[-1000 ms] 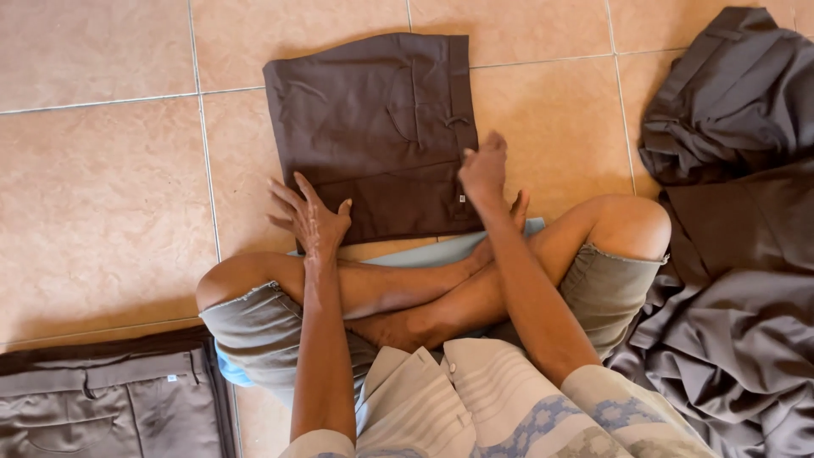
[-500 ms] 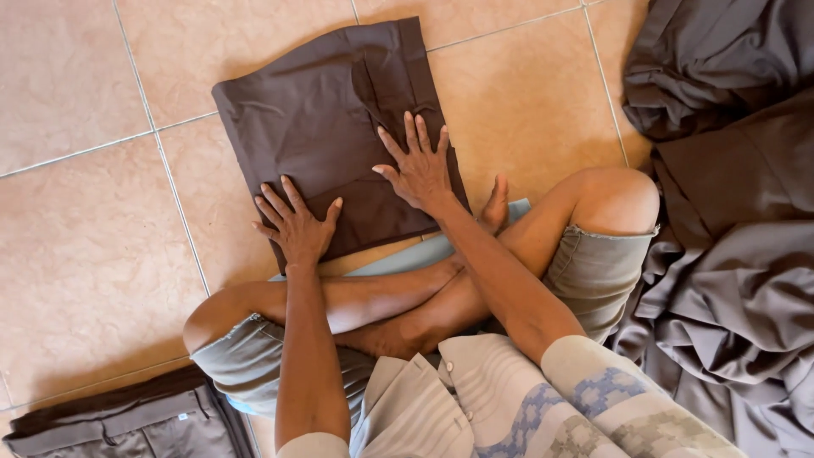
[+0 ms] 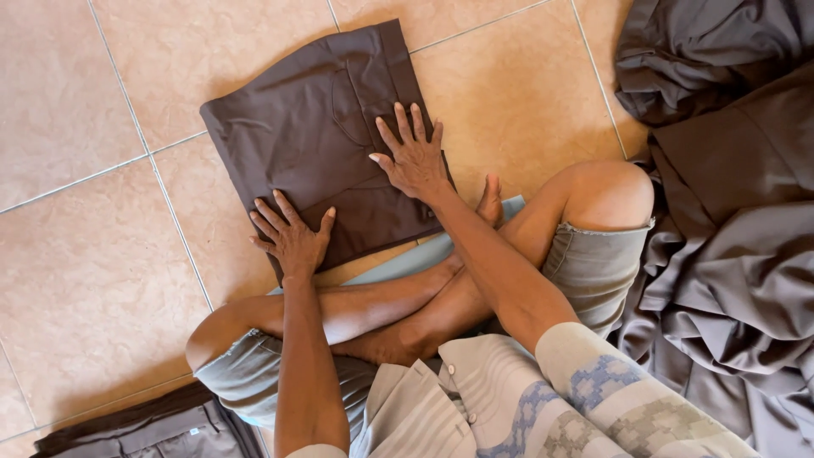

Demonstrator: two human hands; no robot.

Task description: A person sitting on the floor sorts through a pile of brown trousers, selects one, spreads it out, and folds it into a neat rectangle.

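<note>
Brown shorts (image 3: 318, 140) lie folded flat on the tiled floor (image 3: 76, 280) in the upper middle of the frame, and both hands are pressing down on them. The left hand (image 3: 292, 237) rests palm down with fingers spread on the near lower corner of the fold; the right hand (image 3: 413, 154) lies flat and splayed on the right edge, fingers pointing toward the top of the frame. Neither hand grips the cloth; both are open and pushing flat. The step in hand looks like smoothing the fold, and a next move would call for a light, even sweep so the layers do not slip apart. Both forearms reach forward over crossed bare legs (image 3: 407, 297), elbows slightly bent. A loose heap of dark cloth (image 3: 729, 254) fills the right side of the frame, and another folded dark garment (image 3: 153, 428) sits in the lower left corner.
</note>
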